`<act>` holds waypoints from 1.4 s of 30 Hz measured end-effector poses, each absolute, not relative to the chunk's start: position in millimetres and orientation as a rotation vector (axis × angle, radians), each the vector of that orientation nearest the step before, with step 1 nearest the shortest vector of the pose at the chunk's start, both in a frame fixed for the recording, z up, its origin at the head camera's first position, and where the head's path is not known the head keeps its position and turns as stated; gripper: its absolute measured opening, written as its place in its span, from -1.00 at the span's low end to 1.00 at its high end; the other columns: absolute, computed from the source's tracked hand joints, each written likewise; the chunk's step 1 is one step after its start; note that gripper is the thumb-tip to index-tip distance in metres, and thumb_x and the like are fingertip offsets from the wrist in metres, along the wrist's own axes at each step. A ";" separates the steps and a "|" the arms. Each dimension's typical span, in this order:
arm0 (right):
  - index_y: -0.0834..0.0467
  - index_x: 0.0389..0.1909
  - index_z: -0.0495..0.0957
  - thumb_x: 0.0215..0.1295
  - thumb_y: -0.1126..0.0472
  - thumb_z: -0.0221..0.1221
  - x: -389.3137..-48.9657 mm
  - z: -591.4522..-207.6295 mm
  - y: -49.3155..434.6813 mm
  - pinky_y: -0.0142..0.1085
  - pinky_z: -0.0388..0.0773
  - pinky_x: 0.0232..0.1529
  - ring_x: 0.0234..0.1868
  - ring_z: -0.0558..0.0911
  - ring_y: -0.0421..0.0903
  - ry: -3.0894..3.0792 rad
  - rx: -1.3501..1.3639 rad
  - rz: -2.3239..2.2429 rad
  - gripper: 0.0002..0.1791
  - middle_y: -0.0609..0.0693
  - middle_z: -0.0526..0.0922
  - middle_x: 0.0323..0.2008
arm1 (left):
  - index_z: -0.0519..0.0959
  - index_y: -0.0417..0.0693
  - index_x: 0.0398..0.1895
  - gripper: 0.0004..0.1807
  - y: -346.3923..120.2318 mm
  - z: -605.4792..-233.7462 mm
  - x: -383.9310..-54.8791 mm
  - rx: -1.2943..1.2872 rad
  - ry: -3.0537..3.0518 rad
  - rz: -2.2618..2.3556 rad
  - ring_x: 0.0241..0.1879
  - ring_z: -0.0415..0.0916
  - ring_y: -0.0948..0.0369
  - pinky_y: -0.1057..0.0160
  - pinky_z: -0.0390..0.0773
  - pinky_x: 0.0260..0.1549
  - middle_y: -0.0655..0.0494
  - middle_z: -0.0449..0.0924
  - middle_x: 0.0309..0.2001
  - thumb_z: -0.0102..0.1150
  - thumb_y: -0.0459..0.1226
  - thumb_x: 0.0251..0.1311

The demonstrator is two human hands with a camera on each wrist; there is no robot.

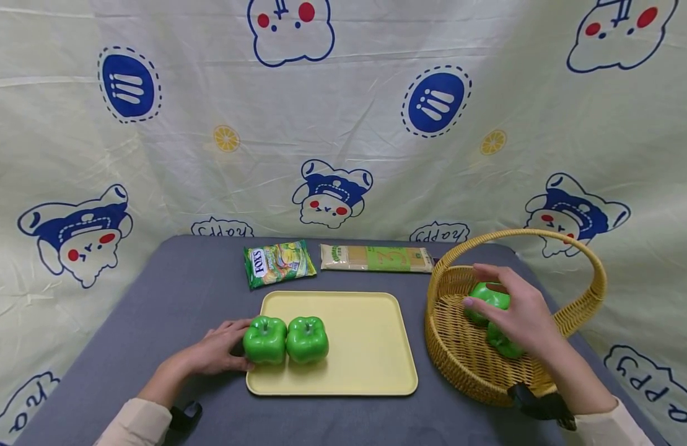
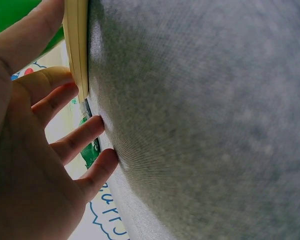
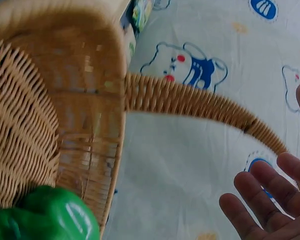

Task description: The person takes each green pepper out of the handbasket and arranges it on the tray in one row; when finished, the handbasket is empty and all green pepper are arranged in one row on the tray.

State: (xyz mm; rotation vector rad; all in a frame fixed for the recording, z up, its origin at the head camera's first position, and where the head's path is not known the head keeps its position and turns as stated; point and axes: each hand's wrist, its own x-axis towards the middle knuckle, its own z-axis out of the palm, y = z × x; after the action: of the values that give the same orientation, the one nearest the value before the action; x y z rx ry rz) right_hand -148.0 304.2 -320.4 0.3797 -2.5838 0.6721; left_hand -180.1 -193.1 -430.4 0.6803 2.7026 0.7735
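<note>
Two green bell peppers stand side by side on the left part of a pale yellow tray. My left hand is at the tray's left edge, beside the nearer pepper; in the left wrist view its fingers touch the tray rim and the cloth. Over a wicker basket at the right, my right hand hovers with fingers apart and nothing between them. Inside the basket lie two more green bell peppers, partly hidden by that hand. One pepper shows in the right wrist view.
Behind the tray lie a green FOX'S candy bag and a long noodle packet. The basket's tall arched handle rises around the right hand. A printed curtain hangs behind the grey-clothed table.
</note>
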 end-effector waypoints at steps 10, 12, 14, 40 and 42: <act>0.24 0.28 0.32 0.23 -0.11 0.19 -171.1 -321.6 331.5 0.17 0.35 0.04 0.15 0.45 0.29 -2.650 0.208 0.729 -0.29 0.29 0.47 0.17 | 0.31 -0.14 0.34 -0.11 -194.3 -432.7 -181.3 0.695 2.717 0.771 0.28 0.16 -0.18 -0.34 0.14 0.05 -0.12 0.25 0.35 0.37 0.05 -0.06; 0.22 0.29 0.30 0.23 -0.15 0.17 -174.6 -323.3 335.5 0.19 0.35 0.05 0.16 0.43 0.31 -2.672 0.178 0.733 -0.26 0.29 0.46 0.18 | 0.31 -0.15 0.33 -0.11 -194.5 -432.5 -181.3 0.700 2.722 0.769 0.28 0.17 -0.18 -0.34 0.15 0.04 -0.11 0.25 0.35 0.38 0.05 -0.06; 0.21 0.32 0.27 0.23 -0.17 0.15 -178.0 -326.0 339.2 0.20 0.34 0.04 0.17 0.42 0.33 -2.694 0.150 0.733 -0.24 0.30 0.44 0.19 | 0.31 -0.14 0.34 -0.10 -194.2 -432.5 -181.4 0.694 2.718 0.774 0.28 0.16 -0.17 -0.34 0.14 0.05 -0.11 0.25 0.35 0.38 0.06 -0.06; 0.34 0.28 0.26 0.25 -0.22 0.11 -214.5 -367.8 365.4 0.20 0.28 0.00 0.13 0.33 0.32 -2.764 0.032 0.647 -0.18 0.40 0.35 0.18 | 0.31 -0.14 0.33 -0.11 -193.5 -434.2 -183.3 0.647 2.701 0.771 0.30 0.15 -0.15 -0.32 0.13 0.07 -0.09 0.24 0.36 0.38 0.05 -0.06; 0.35 0.28 0.27 0.25 -0.21 0.11 -215.1 -369.9 366.5 0.20 0.28 -0.02 0.11 0.34 0.33 -2.765 0.026 0.646 -0.18 0.41 0.35 0.17 | 0.32 -0.15 0.33 -0.11 -193.4 -433.9 -183.3 0.651 2.701 0.770 0.29 0.15 -0.16 -0.34 0.12 0.07 -0.10 0.25 0.36 0.38 0.05 -0.06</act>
State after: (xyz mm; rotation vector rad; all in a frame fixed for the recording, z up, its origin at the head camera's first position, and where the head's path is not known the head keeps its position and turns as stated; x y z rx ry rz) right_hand -215.1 366.5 -369.9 0.0259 -2.7646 0.6458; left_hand -183.3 -193.4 -433.9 0.6512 2.7007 0.7701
